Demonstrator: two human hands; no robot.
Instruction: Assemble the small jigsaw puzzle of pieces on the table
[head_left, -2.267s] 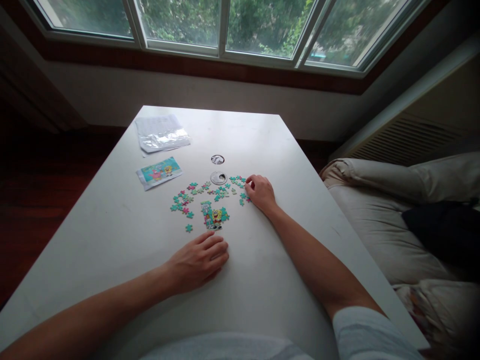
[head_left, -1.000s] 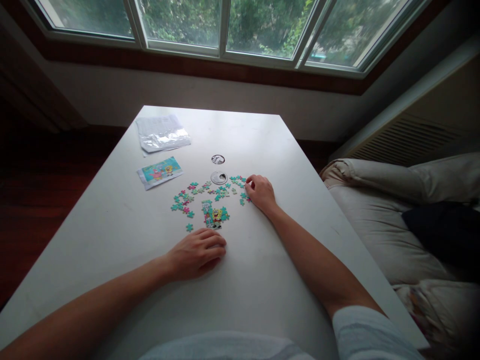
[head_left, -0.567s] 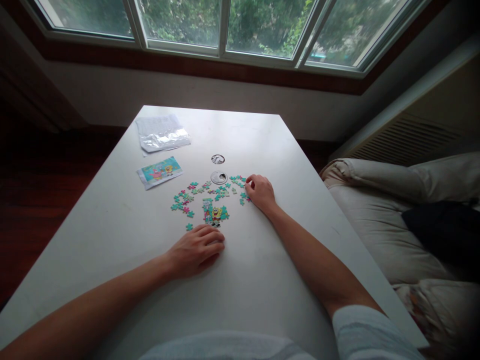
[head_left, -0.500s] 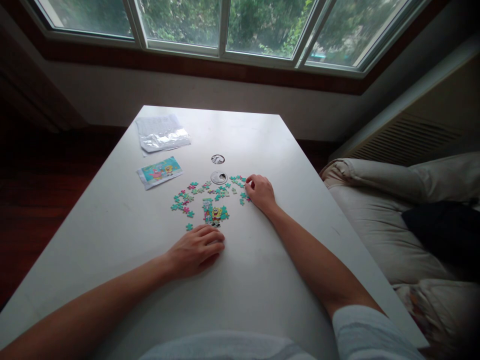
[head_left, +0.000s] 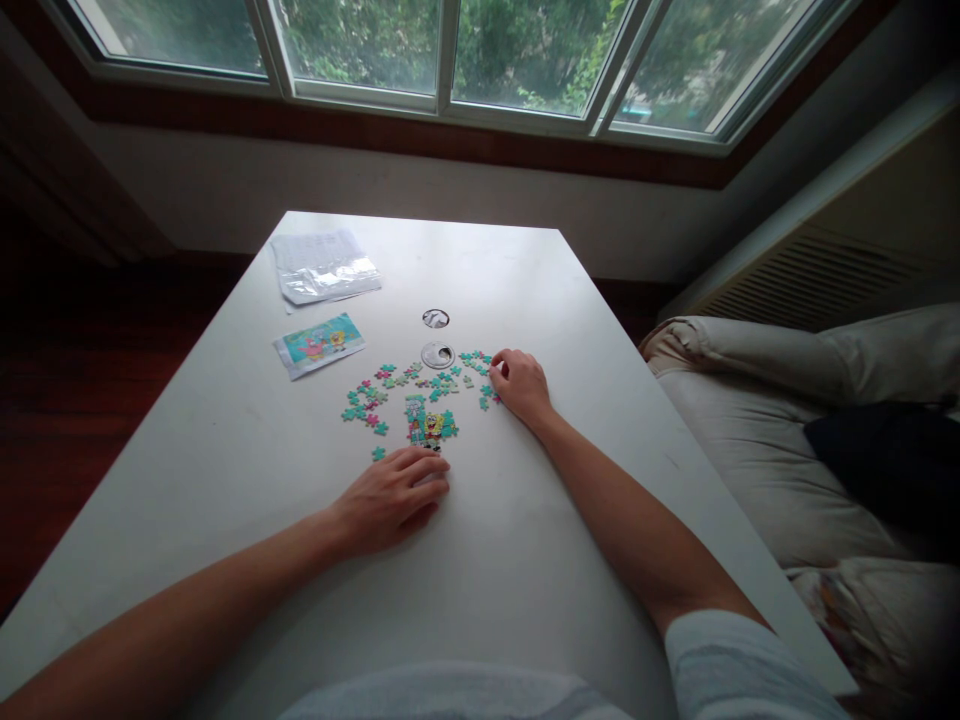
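Loose teal and pink puzzle pieces [head_left: 390, 390] lie scattered mid-table. A small joined section [head_left: 429, 426] with a yellow cartoon figure sits among them. My left hand [head_left: 390, 498] rests palm down on the white table [head_left: 225, 470], fingers stretched out, fingertips touching the near edge of the joined section. My right hand [head_left: 523, 385] lies at the right end of the scatter, fingers curled, pinching a small piece that I cannot make out clearly.
A picture card [head_left: 319, 344] and a clear plastic bag [head_left: 324, 266] lie at the far left. Two round cable-hole covers [head_left: 436, 354] sit behind the pieces. A cushioned seat [head_left: 787, 440] stands to the right; windows are ahead.
My left hand has slid forward a little, up to the joined section. My right hand has not moved.
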